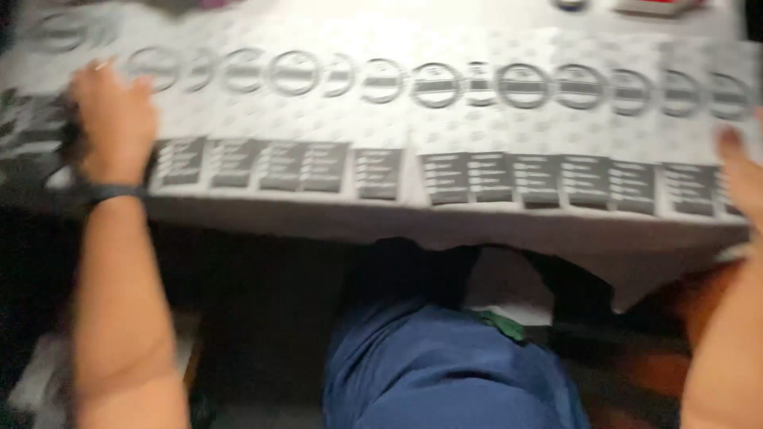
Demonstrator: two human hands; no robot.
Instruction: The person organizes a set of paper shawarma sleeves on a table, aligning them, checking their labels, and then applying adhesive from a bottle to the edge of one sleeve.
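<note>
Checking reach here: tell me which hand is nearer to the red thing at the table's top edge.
Right. The right hand lies at the sheets' right end, below the red thing. The left hand lies at the far left end of the printed sheets, much farther away.

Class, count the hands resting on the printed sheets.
2: left hand on the sheets' left end, right hand at the right edge, partly cut off.
</note>
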